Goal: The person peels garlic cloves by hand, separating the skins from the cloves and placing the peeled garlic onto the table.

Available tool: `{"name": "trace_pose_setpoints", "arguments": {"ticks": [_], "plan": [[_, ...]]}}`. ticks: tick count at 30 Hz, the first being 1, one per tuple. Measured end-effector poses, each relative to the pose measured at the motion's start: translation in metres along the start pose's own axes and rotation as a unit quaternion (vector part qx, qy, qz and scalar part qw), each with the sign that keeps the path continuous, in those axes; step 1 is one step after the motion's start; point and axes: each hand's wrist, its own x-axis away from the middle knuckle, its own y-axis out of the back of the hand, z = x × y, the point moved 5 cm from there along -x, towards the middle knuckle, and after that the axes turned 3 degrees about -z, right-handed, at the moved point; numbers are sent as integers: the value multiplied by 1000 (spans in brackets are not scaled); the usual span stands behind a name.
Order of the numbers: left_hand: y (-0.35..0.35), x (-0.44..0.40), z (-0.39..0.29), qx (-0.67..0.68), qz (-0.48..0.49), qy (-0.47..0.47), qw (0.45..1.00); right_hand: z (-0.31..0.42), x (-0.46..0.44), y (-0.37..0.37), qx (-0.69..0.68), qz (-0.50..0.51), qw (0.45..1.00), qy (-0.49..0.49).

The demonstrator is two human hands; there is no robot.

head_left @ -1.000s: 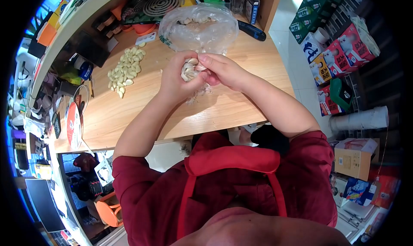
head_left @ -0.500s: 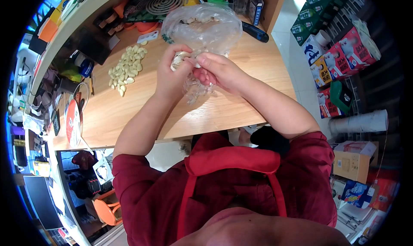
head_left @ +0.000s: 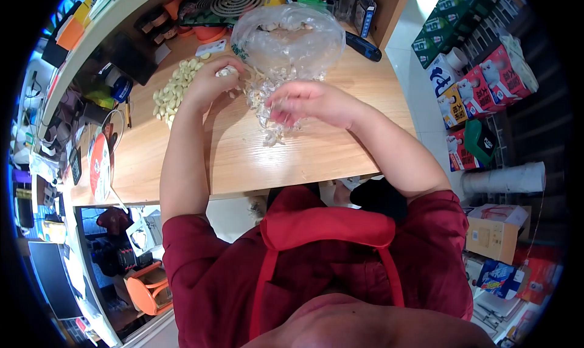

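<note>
In the head view, the hands have just parted. Half a second ago they met over the garlic (head_left: 227,72); now the left grip (head_left: 210,83) alone has it, thumb and fingers closed around it, and has shifted toward the peeled cloves (head_left: 172,93). The right grip (head_left: 315,101) is now above the skins (head_left: 272,139), its fingers loosely curled and blurred; whether a scrap is between them, I cannot tell. With the hands apart, more of the skins show on the tabletop (head_left: 255,168). I judge that this is a break in the two-handed handling of the garlic: one hand keeps it, the other seems to be dealing with the skins. The cloves lie in a heap at the left, partly behind the left forearm.

As for counts: two hands, and one piece of garlic between the left fingers. The cloves overlap and are partly covered, so I can give only several dozen, not an exact number. The skins are too many and too fine to count. There is one clear bag (head_left: 289,53) beyond the skins, with some pale pieces inside that I cannot number, one black handle (head_left: 364,47) beside it, and one white card (head_left: 211,48) near the cloves.
</note>
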Motion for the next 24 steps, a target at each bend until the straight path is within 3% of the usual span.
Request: {"name": "trace_pose_setpoints", "arguments": {"ticks": [4,7,13,18,21,24], "plan": [[-5,-4,20,176,-100,21,979,-5,4,-28,81,120,989,-29],[-19,-11,25,81,-128,-65,986,-18,-6,-14,117,72,990,-24],[-57,-3,15,224,-46,-51,972,-15,-11,41,70,-126,989,-18],[-34,5,-4,245,-78,-39,966,2,-2,31,54,-60,997,-17],[-6,0,-2,196,-116,-29,973,0,-1,4,47,23,999,-2],[7,-13,14,113,-75,-18,991,-6,-1,-40,95,112,989,-11]]}}
